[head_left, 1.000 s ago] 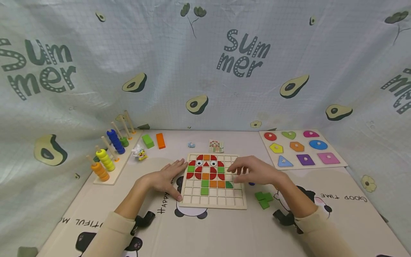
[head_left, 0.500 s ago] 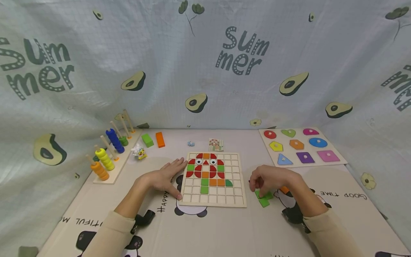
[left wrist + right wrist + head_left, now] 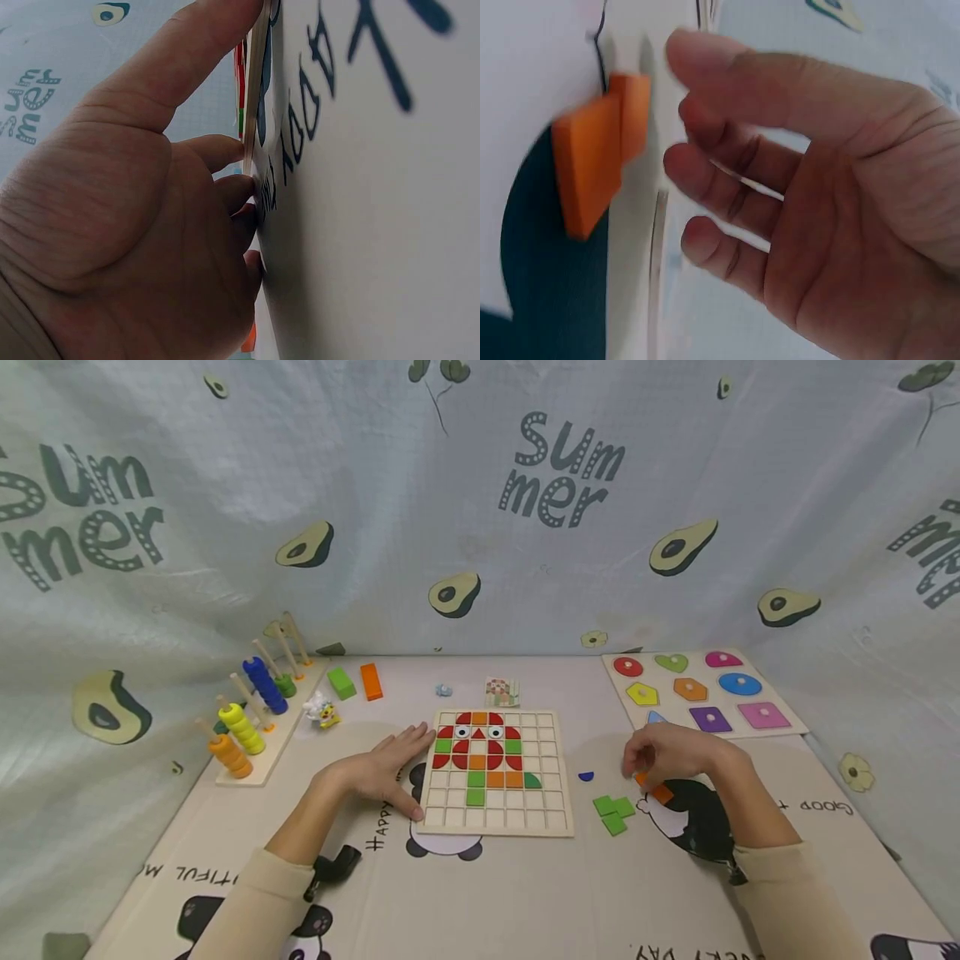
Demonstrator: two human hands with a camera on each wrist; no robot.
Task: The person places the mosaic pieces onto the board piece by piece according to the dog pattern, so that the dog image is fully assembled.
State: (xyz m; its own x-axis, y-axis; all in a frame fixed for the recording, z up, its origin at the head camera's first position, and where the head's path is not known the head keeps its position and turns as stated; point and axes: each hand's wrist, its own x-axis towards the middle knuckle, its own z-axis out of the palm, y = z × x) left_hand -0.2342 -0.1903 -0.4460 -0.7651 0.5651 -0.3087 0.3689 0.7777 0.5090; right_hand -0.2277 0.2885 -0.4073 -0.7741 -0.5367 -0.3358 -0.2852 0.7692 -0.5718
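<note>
A wooden grid board (image 3: 525, 820) lies mid-table, with red, orange and green tiles and two eye pieces set in a figure. My left hand (image 3: 380, 774) rests at its left side, thumb and fingertips against the edge; the left wrist view shows the fingers meeting the board's rim (image 3: 256, 82). Over two orange tiles (image 3: 663, 794), at the right, hovers my right hand (image 3: 678, 753). In the right wrist view its fingers bend loosely, apart from the orange tiles (image 3: 589, 172), and hold nothing. Several green tiles (image 3: 613, 814) and a blue half-round piece (image 3: 586, 776) lie between board and right hand.
A peg stacker (image 3: 281, 739) with coloured rings stands at the left. Beside it are a small toy figure (image 3: 322, 711), a green block (image 3: 341, 683) and an orange block (image 3: 371, 682). A picture card (image 3: 502, 692) lies behind the board; a shape puzzle (image 3: 780, 696) is back right.
My right hand has moved right from above the board, past the green tiles, to the orange tiles, uncovering the blue piece. The left hand has stayed at the board's edge.
</note>
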